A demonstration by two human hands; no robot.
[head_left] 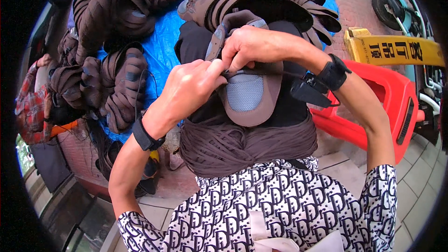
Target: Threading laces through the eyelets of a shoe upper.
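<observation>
A brown shoe upper (268, 98) with a grey-blue mesh toe (245, 92) lies over my lap, its toe toward me. Above its lacing area my left hand (193, 81) and my right hand (249, 46) meet with fingertips pinched together. A bit of dark shoelace shows at the left fingertips, and a dark strand runs out from beneath the right hand. My fingers partly hide the eyelets. A thick bundle of brown shoelaces (219, 144) rests across my lap, below the shoe's toe. Each wrist wears a black strap.
Stacked brown shoe uppers (261, 9) lie just beyond my knees. More piles of uppers (123, 88) sit on a blue tarp (161, 42) to the left. A red plastic stool (396, 107) and a yellow board (392, 49) stand at the right. Another person's plaid sleeve (32, 107) shows far left.
</observation>
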